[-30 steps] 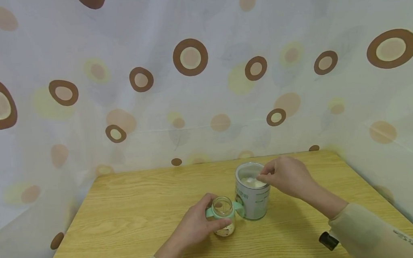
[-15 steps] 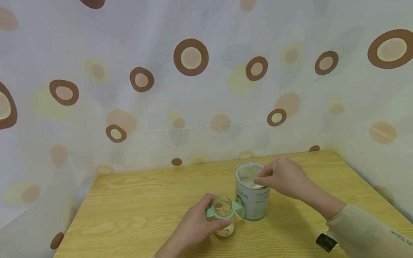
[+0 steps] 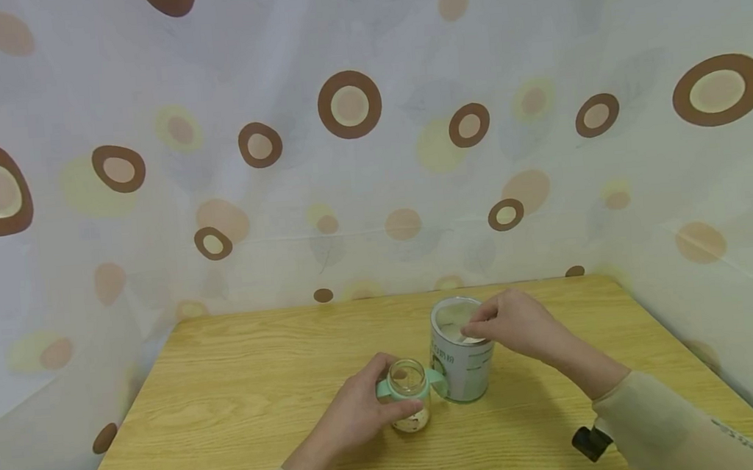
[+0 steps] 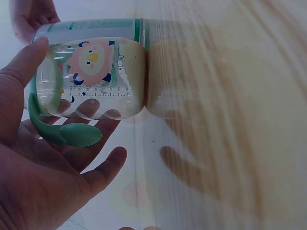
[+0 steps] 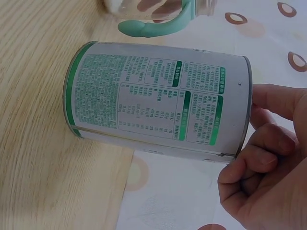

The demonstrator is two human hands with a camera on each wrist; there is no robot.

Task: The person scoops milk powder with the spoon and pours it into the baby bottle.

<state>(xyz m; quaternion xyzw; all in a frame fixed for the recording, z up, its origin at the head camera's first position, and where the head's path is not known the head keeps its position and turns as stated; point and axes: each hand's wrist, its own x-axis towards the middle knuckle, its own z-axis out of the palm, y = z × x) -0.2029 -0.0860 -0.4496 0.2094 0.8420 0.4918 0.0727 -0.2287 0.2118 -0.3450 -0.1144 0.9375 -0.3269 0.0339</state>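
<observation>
On the surface (image 3: 249,392), the left hand (image 3: 361,407) grips a bottle (image 3: 410,390) already part-filled, while the right hand (image 3: 515,322), seemingly mid-work, pinches something pale (image 3: 468,339), mostly hidden, inside the can (image 3: 463,372).

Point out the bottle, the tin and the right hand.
Bottle (image 4: 98,74): left wrist view, printed side of its clear body.
Tin (image 5: 156,96): right wrist view, text-covered side wall.
Right hand (image 3: 521,323): head view, back of the hand.

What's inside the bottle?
Pale powder at the base of the bottle. In the head view, the left hand covers part of its front, hiding what lies behind.
</observation>
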